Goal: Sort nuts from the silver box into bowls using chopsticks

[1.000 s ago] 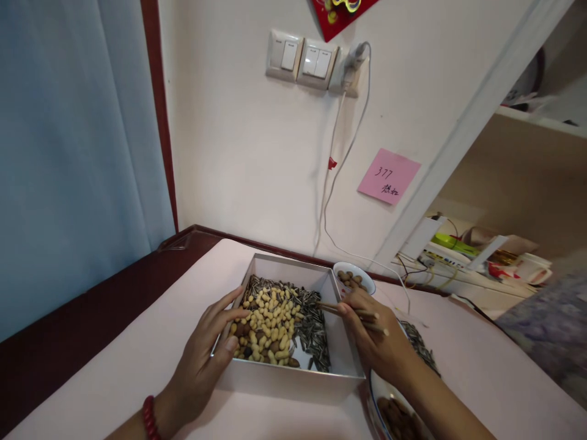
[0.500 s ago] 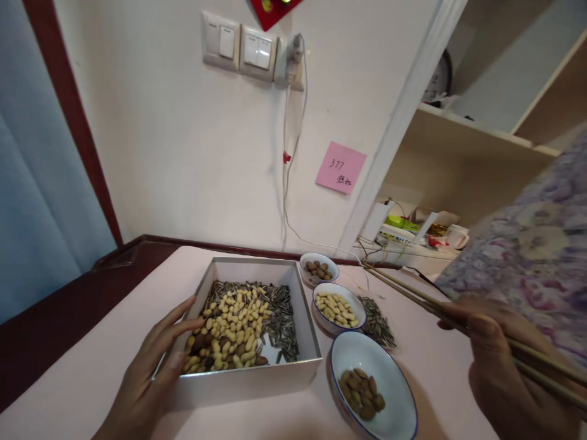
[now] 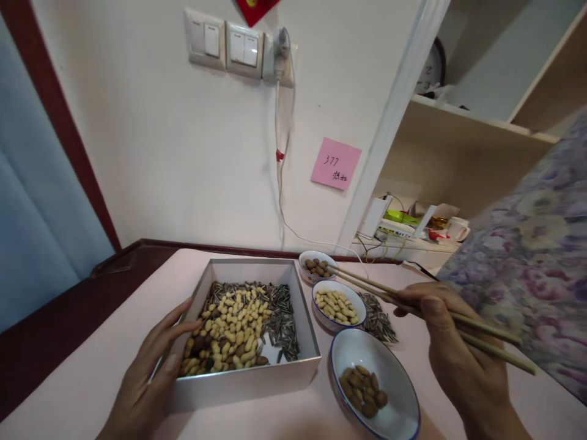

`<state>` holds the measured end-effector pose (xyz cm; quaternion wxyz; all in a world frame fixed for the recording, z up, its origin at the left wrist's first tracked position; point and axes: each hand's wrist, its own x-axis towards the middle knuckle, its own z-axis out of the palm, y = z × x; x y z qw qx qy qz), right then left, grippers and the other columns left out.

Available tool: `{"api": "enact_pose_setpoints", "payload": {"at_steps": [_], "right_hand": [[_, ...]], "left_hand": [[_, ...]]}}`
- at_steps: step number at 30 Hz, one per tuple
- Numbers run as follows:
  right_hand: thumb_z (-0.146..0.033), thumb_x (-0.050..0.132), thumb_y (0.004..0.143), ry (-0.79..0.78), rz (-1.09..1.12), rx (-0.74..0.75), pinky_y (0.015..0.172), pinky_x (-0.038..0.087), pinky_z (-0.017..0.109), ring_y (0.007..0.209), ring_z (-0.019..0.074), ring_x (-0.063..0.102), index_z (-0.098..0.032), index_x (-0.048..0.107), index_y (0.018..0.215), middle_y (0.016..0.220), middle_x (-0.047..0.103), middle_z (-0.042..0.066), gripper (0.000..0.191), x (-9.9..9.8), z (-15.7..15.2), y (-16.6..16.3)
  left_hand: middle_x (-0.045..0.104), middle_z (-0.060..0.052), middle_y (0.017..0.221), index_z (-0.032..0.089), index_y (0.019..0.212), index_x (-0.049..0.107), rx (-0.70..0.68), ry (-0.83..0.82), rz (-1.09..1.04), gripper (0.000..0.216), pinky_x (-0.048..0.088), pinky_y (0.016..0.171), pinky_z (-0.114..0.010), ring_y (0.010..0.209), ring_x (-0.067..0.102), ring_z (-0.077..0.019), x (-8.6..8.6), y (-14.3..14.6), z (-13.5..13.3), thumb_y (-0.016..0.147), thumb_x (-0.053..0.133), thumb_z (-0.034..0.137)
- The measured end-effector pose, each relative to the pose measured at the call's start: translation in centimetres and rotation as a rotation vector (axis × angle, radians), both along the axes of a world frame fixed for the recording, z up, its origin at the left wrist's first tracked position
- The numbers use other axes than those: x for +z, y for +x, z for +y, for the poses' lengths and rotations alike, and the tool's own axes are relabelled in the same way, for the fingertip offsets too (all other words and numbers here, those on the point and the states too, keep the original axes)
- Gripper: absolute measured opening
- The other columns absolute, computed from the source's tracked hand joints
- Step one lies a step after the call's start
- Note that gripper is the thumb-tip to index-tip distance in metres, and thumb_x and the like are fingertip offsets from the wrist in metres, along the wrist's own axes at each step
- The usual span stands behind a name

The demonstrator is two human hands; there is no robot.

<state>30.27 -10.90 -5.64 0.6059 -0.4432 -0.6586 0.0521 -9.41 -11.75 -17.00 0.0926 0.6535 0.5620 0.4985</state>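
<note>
My left hand (image 3: pixel 147 373) grips the left wall of a white box (image 3: pixel 247 386), fingers over its rim and thumb at the front corner. Inside the box lie shelled-looking pale peanuts (image 3: pixel 236 321), dark striped sunflower seeds (image 3: pixel 283 318) and some brown nuts. My right hand (image 3: pixel 458 354) holds a pair of wooden chopsticks (image 3: pixel 490 329), closed around them. Their tips are at the right rim of the farthest small bowl (image 3: pixel 306 275), which holds round brown nuts (image 3: pixel 317 267). Whether the tips touch a nut, I cannot tell.
Pale peanuts fill a middle bowl (image 3: pixel 324 319). A larger, nearer bowl (image 3: pixel 398 388) holds brown almond-like nuts (image 3: pixel 360 388). Sunflower seeds (image 3: pixel 376 319) lie in a pile to the right. A white cable (image 3: pixel 293 229) runs down the wall. Someone's floral clothing (image 3: pixel 532 244) shows at right.
My right hand has moved left and forward with the chopsticks, bringing their tips to the far bowl. My left hand stays at the box.
</note>
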Motion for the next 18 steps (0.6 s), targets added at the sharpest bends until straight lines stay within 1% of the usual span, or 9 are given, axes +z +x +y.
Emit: {"api": "enact_pose_setpoints", "payload": {"at_steps": [3,6,8,10,12,15,18], "right_hand": [[-0.031,0.049,0.1,-0.075,-0.116,0.148,0.07,0.05,0.03,0.085,0.0175,0.062,-0.026,0.068,0.097,0.094,0.063,0.003,0.02,0.4,0.5,-2.8],[-0.034,0.047,0.101,-0.224,-0.264,0.287,0.065,0.045,0.027,0.074,0.015,0.059,-0.022,0.064,0.084,0.079,0.06,0.001,0.027,0.6,1.3,-5.7],[-0.037,0.045,0.101,-0.321,-0.35,0.334,0.063,0.042,0.027,0.069,0.0141,0.056,-0.022,0.057,0.075,0.073,0.056,0.0,0.033,0.5,1.9,-7.3],[-0.04,0.043,0.101,-0.369,-0.419,0.334,0.064,0.04,0.027,0.068,0.0143,0.054,-0.021,0.052,0.072,0.072,0.055,0.0,0.036,0.2,2.7,-8.5],[-0.042,0.041,0.101,-0.397,-0.476,0.317,0.065,0.039,0.028,0.07,0.0152,0.053,-0.022,0.051,0.073,0.075,0.056,0.0,0.036,-0.2,3.3,-9.3],[-0.042,0.04,0.102,-0.428,-0.526,0.297,0.066,0.039,0.029,0.072,0.0162,0.054,-0.022,0.051,0.074,0.077,0.057,0.001,0.036,-0.7,4.0,-9.8],[-0.042,0.039,0.102,-0.423,-0.551,0.292,0.067,0.039,0.029,0.072,0.0165,0.054,-0.022,0.05,0.074,0.077,0.057,0.001,0.036,-1.0,4.5,-10.0]], "left_hand": [[0.038,0.001,0.157,0.033,0.119,0.063,-0.089,-0.051,-0.144,0.031,0.041,0.112,-0.048,0.143,0.038,-0.0291,0.0,-0.1,-0.1,0.098,0.041,0.039],[0.037,0.001,0.157,0.034,0.121,0.062,-0.112,-0.056,-0.154,0.031,0.039,0.113,-0.047,0.143,0.037,-0.0287,-0.2,-0.1,-0.2,0.098,0.042,0.04],[0.036,0.001,0.158,0.034,0.122,0.061,-0.122,-0.058,-0.14,0.031,0.039,0.113,-0.048,0.143,0.037,-0.0284,-0.2,-0.1,-0.4,0.098,0.043,0.04],[0.037,0.0,0.157,0.034,0.122,0.061,-0.115,-0.047,-0.136,0.031,0.037,0.114,-0.049,0.142,0.037,-0.0286,-0.1,0.1,-0.5,0.098,0.043,0.04],[0.039,-0.001,0.156,0.033,0.121,0.062,-0.097,-0.034,-0.138,0.031,0.035,0.115,-0.05,0.142,0.038,-0.0288,0.2,0.3,-0.6,0.097,0.043,0.041],[0.041,-0.001,0.155,0.032,0.12,0.062,-0.088,-0.018,-0.136,0.03,0.035,0.114,-0.049,0.141,0.039,-0.0281,0.5,0.6,-0.7,0.097,0.044,0.041],[0.041,-0.002,0.155,0.03,0.12,0.062,-0.084,-0.005,-0.121,0.03,0.036,0.114,-0.046,0.14,0.039,-0.0268,0.6,0.7,-0.7,0.097,0.044,0.039]]}}
